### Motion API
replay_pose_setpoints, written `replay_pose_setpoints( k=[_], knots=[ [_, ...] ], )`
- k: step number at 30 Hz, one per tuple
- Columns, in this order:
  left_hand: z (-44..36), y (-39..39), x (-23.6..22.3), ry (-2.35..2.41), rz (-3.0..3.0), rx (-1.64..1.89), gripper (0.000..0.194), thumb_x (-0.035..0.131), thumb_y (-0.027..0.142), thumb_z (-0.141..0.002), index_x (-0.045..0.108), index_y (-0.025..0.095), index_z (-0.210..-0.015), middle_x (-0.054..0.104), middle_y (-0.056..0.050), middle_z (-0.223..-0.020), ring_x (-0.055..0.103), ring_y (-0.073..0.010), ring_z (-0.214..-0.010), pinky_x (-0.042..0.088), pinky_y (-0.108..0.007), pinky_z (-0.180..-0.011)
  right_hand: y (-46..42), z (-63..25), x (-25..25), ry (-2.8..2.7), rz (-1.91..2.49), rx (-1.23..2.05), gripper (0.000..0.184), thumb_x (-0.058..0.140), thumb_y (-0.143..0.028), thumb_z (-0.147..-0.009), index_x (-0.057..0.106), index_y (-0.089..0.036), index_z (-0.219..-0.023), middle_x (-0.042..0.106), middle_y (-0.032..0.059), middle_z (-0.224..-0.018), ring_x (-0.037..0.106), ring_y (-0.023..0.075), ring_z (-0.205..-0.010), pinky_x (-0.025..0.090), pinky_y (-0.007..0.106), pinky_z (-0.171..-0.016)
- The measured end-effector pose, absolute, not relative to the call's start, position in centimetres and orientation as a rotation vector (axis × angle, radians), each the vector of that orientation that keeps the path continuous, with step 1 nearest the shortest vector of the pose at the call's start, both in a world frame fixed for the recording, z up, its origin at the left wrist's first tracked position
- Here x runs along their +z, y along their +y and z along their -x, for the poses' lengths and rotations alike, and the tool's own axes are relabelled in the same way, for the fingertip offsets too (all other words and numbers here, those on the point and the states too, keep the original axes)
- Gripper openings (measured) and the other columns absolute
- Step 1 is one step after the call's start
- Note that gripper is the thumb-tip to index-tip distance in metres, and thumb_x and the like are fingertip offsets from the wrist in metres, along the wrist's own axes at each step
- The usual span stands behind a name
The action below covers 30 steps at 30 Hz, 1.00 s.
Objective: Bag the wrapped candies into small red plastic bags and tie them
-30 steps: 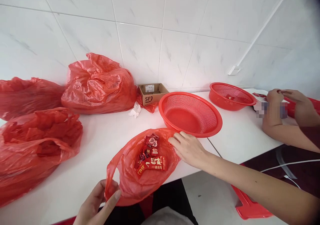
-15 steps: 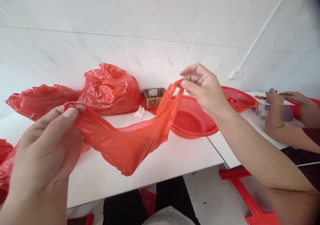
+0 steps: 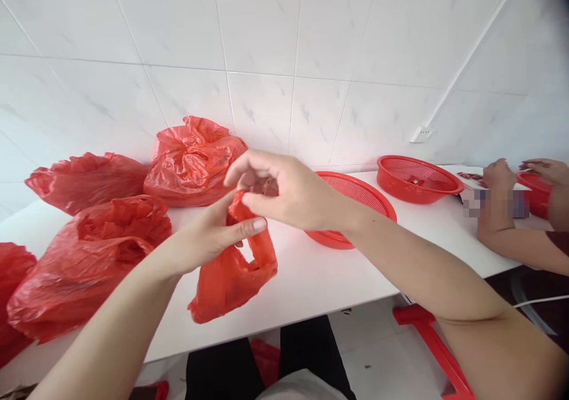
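Red bag (image 3: pixel 231 284) in closed left hand (image 3: pixel 208 234), right hand (image 3: pixel 288 192) arched above, its hold unclear.

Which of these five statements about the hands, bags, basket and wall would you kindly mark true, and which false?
1. The left hand holds the small bag. True.
2. The right hand rests flat on the table. False: it is raised, at the small bag's top.
3. The far basket is empty. False: a small pale thing lies in it.
4. A large red bag stands near the wall. True.
5. The wall is bare wood. False: it is tiled.
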<state>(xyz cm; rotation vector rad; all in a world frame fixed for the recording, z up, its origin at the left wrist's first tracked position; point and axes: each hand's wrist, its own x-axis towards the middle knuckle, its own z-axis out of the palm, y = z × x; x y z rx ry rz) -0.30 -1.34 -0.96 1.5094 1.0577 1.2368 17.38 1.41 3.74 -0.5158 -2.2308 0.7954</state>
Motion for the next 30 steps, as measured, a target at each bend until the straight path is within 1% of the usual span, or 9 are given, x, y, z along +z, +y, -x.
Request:
replay_pose_setpoints(
  k=[2, 7, 11, 13, 16, 20, 24, 27, 30],
  knots=[
    [0.0, -0.9, -1.2, 1.070, -1.559, 1.074, 0.020, 0.070, 0.028, -0.078, 0.070, 0.012, -0.091, 0.063, 0.001, -0.069, 0.058, -0.0117, -0.063, 0.050, -0.022, -0.058, 1.4, -16.3, 3.3, -2.244, 0.461, 0.815, 0.021, 0.052, -0.008, -0.084, 0.057, -0.020, -0.100, 0.064, -0.0021, -0.090, 0.062, 0.0104, -0.085, 0.050, 0.026, -0.077],
    [0.8, 0.0, -2.5, 1.181, -1.307, 1.089, 0.024, 0.063, 0.039, -0.083, 0.069, 0.017, -0.091, 0.064, 0.000, -0.076, 0.060, -0.0115, -0.065, 0.050, -0.021, -0.056, 3.5, -16.7, 0.5, -2.217, 0.543, 0.812, 0.027, 0.053, -0.012, -0.087, 0.055, -0.023, -0.112, 0.063, 0.0021, -0.109, 0.059, 0.0131, -0.102, 0.048, 0.029, -0.084],
    [1.4, 1.0, -3.4, 1.023, -1.245, 0.978, 0.032, 0.063, 0.050, -0.083, 0.064, 0.018, -0.078, 0.045, 0.006, -0.047, 0.038, -0.0057, -0.039, 0.031, -0.016, -0.038, 4.3, -18.2, -1.5, -2.201, 0.693, 0.934, 0.021, 0.054, -0.016, -0.088, 0.054, -0.022, -0.108, 0.059, -0.0002, -0.091, 0.058, 0.0115, -0.083, 0.050, 0.029, -0.075],
    [1.7, 1.4, -3.6, 0.963, -1.297, 0.926, 0.033, 0.060, 0.050, -0.086, 0.063, 0.018, -0.079, 0.049, 0.004, -0.048, 0.042, -0.0077, -0.040, 0.035, -0.018, -0.041, 3.4, -18.8, -1.4, -2.139, 0.675, 0.953, 0.017, 0.055, -0.018, -0.089, 0.054, -0.021, -0.105, 0.057, -0.0010, -0.089, 0.056, 0.0104, -0.079, 0.049, 0.028, -0.073],
    [2.1, 1.7, -3.3, 0.927, -1.448, 0.871, 0.030, 0.060, 0.046, -0.087, 0.065, 0.017, -0.078, 0.066, -0.003, -0.069, 0.056, -0.0123, -0.058, 0.047, -0.024, -0.057, 1.5, -19.2, -0.6, -2.086, 0.511, 1.070, 0.019, 0.059, -0.021, -0.089, 0.053, -0.022, -0.107, 0.058, -0.0013, -0.087, 0.058, 0.0106, -0.081, 0.049, 0.027, -0.074],
    [2.2, 1.4, -2.7, 0.967, -1.777, 0.726, 0.016, 0.067, 0.035, -0.082, 0.071, 0.020, -0.080, 0.068, -0.002, -0.079, 0.062, -0.0172, -0.076, 0.050, -0.029, -0.071, 1.8, -18.5, -1.7, -1.999, 0.453, 1.129, 0.016, 0.056, -0.028, -0.093, 0.056, -0.021, -0.108, 0.062, 0.0025, -0.099, 0.061, 0.0135, -0.096, 0.049, 0.031, -0.087],
    [1.7, 1.1, -3.4, 1.216, -2.092, 0.689, 0.013, 0.057, 0.019, -0.079, 0.069, 0.023, -0.076, 0.068, 0.000, -0.076, 0.061, -0.0172, -0.072, 0.047, -0.028, -0.066, 4.8, -17.1, -5.6, -1.972, 0.657, 1.098, 0.022, 0.043, -0.033, -0.099, 0.057, -0.023, -0.114, 0.063, 0.0041, -0.113, 0.058, 0.0158, -0.110, 0.044, 0.036, -0.098],
    [1.3, 1.1, -4.6, 1.591, -2.283, 0.927, 0.024, 0.048, 0.005, -0.068, 0.062, 0.022, -0.077, 0.065, 0.003, -0.072, 0.057, -0.0144, -0.061, 0.040, -0.026, -0.057, 5.9, -16.3, -7.9, -1.974, 0.722, 1.178, 0.026, 0.040, -0.034, -0.100, 0.056, -0.026, -0.119, 0.064, 0.0024, -0.109, 0.061, 0.0153, -0.100, 0.047, 0.035, -0.092],
    [1.2, 1.1, -5.8, 1.670, -2.408, 1.202, 0.034, 0.047, 0.003, -0.071, 0.062, 0.022, -0.095, 0.068, 0.001, -0.099, 0.063, -0.0145, -0.075, 0.043, -0.024, -0.059, 5.8, -16.2, -8.3, -1.941, 0.643, 1.341, 0.027, 0.043, -0.031, -0.098, 0.053, -0.028, -0.124, 0.064, 0.0003, -0.096, 0.061, 0.0131, -0.083, 0.050, 0.031, -0.079]
  ],
)
